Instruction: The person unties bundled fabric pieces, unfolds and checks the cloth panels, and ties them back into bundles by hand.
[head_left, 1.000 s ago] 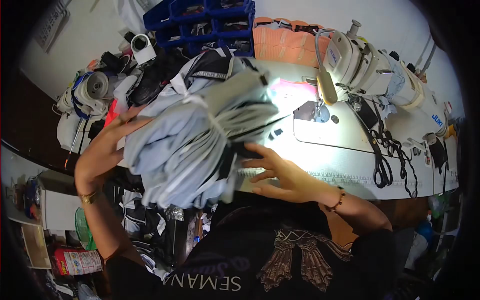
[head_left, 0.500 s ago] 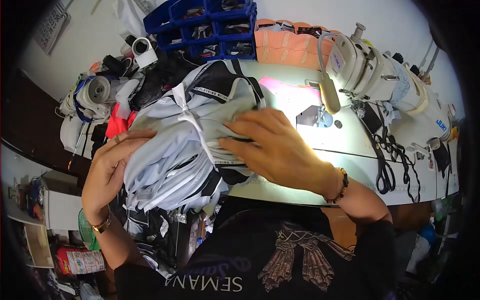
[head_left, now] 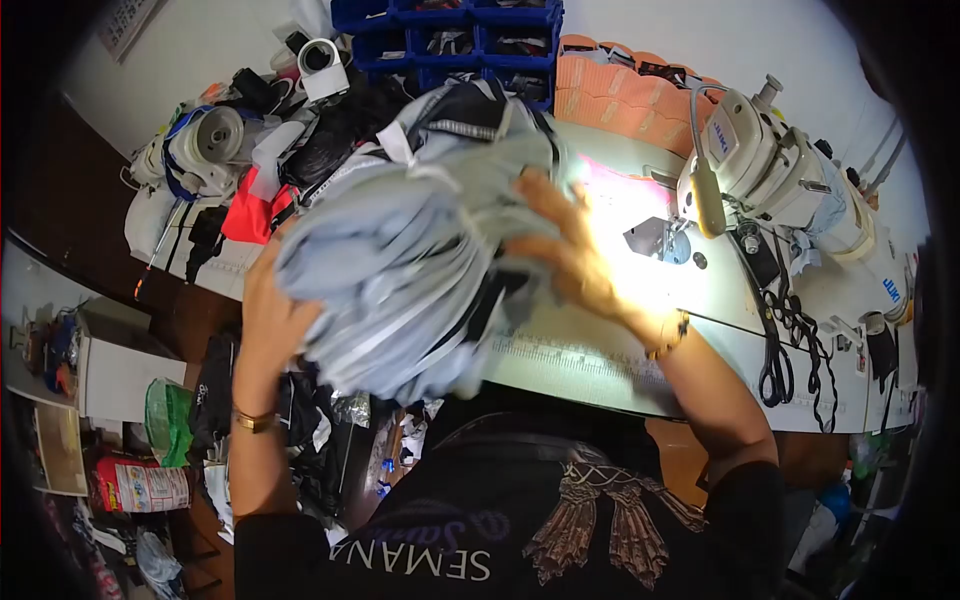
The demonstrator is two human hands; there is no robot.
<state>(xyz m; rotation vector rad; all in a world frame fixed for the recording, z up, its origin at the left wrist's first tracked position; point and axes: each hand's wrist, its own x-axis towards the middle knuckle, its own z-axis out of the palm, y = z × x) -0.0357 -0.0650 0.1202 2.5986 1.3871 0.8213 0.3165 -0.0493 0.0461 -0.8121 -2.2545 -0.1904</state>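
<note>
A bulky bundle of light grey and black garments (head_left: pixel 390 280) fills the space between my hands, tied with a white strip (head_left: pixel 398 145) that has a knot near the top. Motion blurs its folds. My left hand (head_left: pixel 272 318) grips the bundle's left side, the thumb in front and the other fingers hidden behind the cloth. At the right side my right hand (head_left: pixel 570 250) has its fingers stretched out and spread against the fabric, somewhat smeared by motion.
A white sewing machine (head_left: pixel 760 160) with a lit lamp (head_left: pixel 708 200) stands right. Black scissors (head_left: pixel 775 375) hang by the table's ruler edge (head_left: pixel 580 362). Blue bins (head_left: pixel 450 42) and an orange pocket organizer (head_left: pixel 625 100) line the back. A thread-spool device (head_left: pixel 205 145) sits left.
The bundle has risen slightly and tilted between my hands. My right hand's fingers have spread wider. My left hand has slid lower on its side, and the whole view has shifted.
</note>
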